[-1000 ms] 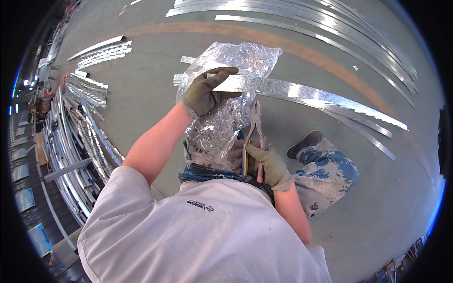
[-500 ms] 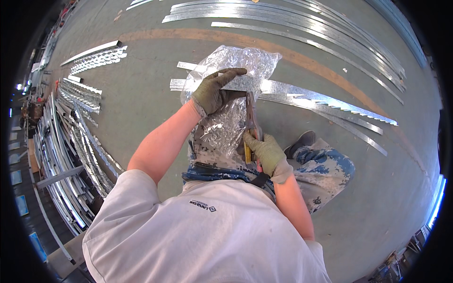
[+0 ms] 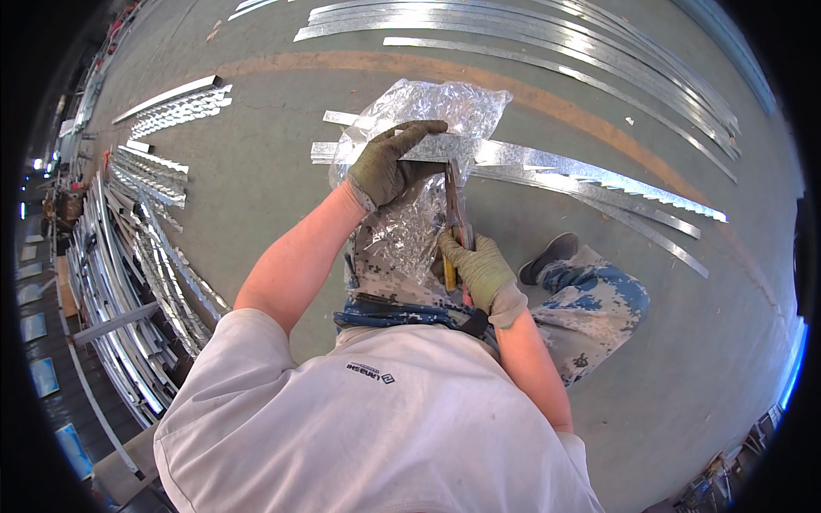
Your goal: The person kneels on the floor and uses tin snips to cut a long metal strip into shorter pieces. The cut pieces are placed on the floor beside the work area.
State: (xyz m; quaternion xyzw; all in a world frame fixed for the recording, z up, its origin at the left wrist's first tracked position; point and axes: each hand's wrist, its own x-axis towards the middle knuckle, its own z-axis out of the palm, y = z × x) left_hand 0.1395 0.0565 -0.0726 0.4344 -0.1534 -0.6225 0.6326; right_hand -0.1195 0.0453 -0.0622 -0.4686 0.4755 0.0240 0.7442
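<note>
My gloved left hand (image 3: 381,171) is closed around a galvanized metal strip (image 3: 518,156), with fingers over its top edge. The strip lies crosswise in front of me, and notched tabs run along its lower edge towards the right end. In my gloved right hand (image 3: 484,274) is a pair of tin snips (image 3: 457,212) with yellow and red handles. Its jaws point away from me and meet the strip's lower edge just right of my left hand. Whether the blades have closed cannot be made out. Crumpled clear plastic film (image 3: 432,104) lies over my lap, beneath the strip.
Further metal strips (image 3: 637,208) rest below the held one. Long flat strips (image 3: 513,43) lie on the floor ahead. To the left are notched pieces (image 3: 181,109) and a dense pile of metal profiles (image 3: 128,291). My bent leg (image 3: 599,308) extends to the right.
The view has shifted slightly. The snips' jaws sit a little further onto the strip's edge, while my left hand keeps its hold in the same spot.
</note>
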